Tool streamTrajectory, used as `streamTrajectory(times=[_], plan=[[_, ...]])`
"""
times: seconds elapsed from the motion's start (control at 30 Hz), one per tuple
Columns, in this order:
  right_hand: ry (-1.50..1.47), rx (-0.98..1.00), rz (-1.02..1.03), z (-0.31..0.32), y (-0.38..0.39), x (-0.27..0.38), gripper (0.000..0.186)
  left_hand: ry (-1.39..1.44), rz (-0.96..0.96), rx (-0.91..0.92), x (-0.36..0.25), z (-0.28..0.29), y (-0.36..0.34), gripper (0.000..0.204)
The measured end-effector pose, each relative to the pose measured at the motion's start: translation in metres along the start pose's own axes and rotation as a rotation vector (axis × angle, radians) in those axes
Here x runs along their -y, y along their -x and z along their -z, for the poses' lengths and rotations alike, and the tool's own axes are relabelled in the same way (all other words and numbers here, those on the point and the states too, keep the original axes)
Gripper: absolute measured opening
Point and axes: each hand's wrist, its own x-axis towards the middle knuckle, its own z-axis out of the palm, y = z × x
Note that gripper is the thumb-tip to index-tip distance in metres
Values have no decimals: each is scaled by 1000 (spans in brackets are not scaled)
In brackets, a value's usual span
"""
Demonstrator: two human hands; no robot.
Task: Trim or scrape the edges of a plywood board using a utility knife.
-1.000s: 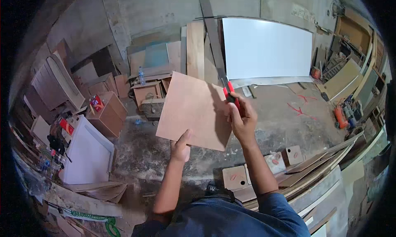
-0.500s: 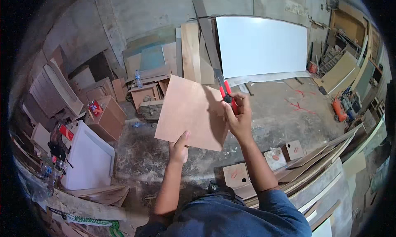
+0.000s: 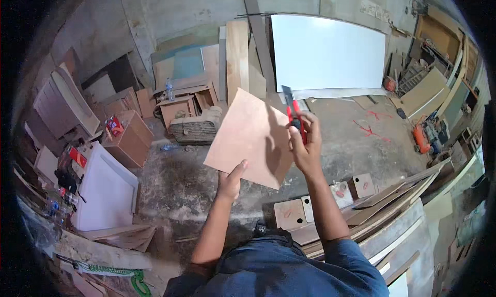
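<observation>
A square wooden box or block (image 3: pixel 250 137) with a light, smooth face is held tilted in front of me. My left hand (image 3: pixel 231 182) grips its lower edge, the thumb lying on the face. Beside its right edge, my right hand (image 3: pixel 308 144) is closed round a red and black utility knife (image 3: pixel 296 116). The wide blade points up and away from me. The knife appears just off the wood, and its shadow and the hand's fall on the face. My left fingers are hidden behind the wood.
A large white panel (image 3: pixel 330 51) leans on the far wall beside upright planks (image 3: pixel 237 64). To the left stand a white cabinet piece (image 3: pixel 106 191) and a brown box (image 3: pixel 129 142). Stacked boards (image 3: pixel 398 193) and small marked boxes (image 3: pixel 290 214) lie on the right. An orange machine (image 3: pixel 422 139) stands farther off.
The wooden piece has turned clockwise and shifted slightly right. My right hand and the knife have moved a little right, the blade now nearer upright. Both grips stay the same.
</observation>
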Motion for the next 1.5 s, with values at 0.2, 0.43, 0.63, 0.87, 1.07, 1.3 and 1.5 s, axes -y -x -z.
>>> streamTrajectory(times=[0.2,0.43,0.63,0.87,1.07,1.3,1.5], plan=[[32,88,-20,17,5,-17,24,10,42,13,2,-5,-7,57],[83,-10,-44,28,14,-31,20,-7,41,53,5,-14,0,52],[108,104,119,25,13,-22,28,-52,-23,52,2,-17,5,55],[15,138,40,17,16,-13,26,-46,-53,80,-1,-11,-2,54],[9,80,33,12,15,-10,26,-52,-32,90,-5,-13,-2,54],[-54,84,64,13,14,-9,27,-42,14,97,-5,-17,-5,53],[-51,108,51,16,15,-13,25,3,-37,125,-3,-21,-8,55]])
